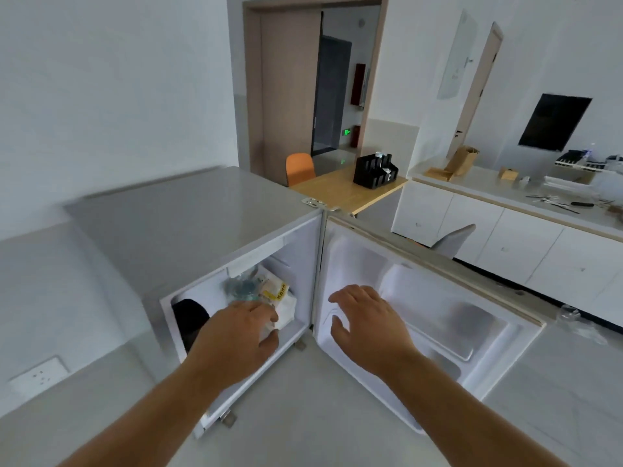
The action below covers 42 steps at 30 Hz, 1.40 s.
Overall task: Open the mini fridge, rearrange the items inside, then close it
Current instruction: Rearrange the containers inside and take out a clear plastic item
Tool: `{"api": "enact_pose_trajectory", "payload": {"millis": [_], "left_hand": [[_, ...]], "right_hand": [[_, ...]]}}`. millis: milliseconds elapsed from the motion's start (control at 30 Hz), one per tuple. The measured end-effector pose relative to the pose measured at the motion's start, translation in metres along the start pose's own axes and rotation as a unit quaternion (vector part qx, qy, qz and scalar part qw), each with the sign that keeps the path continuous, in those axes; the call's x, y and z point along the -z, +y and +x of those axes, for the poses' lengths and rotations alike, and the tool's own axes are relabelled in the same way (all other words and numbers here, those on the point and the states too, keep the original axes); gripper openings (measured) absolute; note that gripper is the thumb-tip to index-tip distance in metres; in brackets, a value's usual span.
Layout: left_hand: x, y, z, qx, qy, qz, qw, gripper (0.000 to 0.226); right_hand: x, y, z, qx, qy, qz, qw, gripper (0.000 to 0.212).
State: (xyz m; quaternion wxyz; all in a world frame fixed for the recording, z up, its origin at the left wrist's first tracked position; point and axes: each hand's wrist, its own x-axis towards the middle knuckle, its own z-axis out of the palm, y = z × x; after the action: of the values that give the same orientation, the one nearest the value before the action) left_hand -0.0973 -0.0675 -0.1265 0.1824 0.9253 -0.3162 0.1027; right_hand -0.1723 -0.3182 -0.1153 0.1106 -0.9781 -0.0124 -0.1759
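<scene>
The white mini fridge [188, 214] stands on the floor with its door [435, 311] swung wide to the right. Inside lie a white packet with a yellow label [281, 294], a clear bluish bag [241, 286] and a dark object [188, 316] at the left. My left hand [242, 335] reaches into the fridge mouth, fingers curled at a white packet [269, 326]; whether it grips the packet is unclear. My right hand [367, 325] hovers open in front of the door's inner shelf, holding nothing.
A wooden table [347, 193] with a black organizer [374, 171] and an orange chair [300, 168] stand behind the fridge. White cabinets [505, 241] with a cluttered counter run along the right. A wall socket [38, 377] is low at the left.
</scene>
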Motion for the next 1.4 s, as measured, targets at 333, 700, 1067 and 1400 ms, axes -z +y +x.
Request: {"api": "enact_pose_trajectory", "payload": {"millis": [333,700,1067,1400], "left_hand": [[-0.135,-0.051,0.029,0.293,-0.057,-0.249,0.921,0.034],[-0.217,-0.087,0.098,0.411,0.003,-0.401,0.818,0.039],[-0.260,-0.098,0.121,0.434,-0.028,-0.462,0.773,0.044],[-0.267,-0.098,0.112,0.439,0.007,-0.524,0.730,0.062]], "right_hand": [[-0.132,-0.005,0.067,-0.159,-0.104,0.195,0.962,0.032],[-0.250,0.022,0.156,-0.214,-0.087,0.236,0.944,0.054],[-0.297,0.037,0.194,-0.219,-0.095,0.182,0.954,0.017],[-0.298,0.019,0.153,-0.228,-0.007,0.242,0.943,0.015]]}}
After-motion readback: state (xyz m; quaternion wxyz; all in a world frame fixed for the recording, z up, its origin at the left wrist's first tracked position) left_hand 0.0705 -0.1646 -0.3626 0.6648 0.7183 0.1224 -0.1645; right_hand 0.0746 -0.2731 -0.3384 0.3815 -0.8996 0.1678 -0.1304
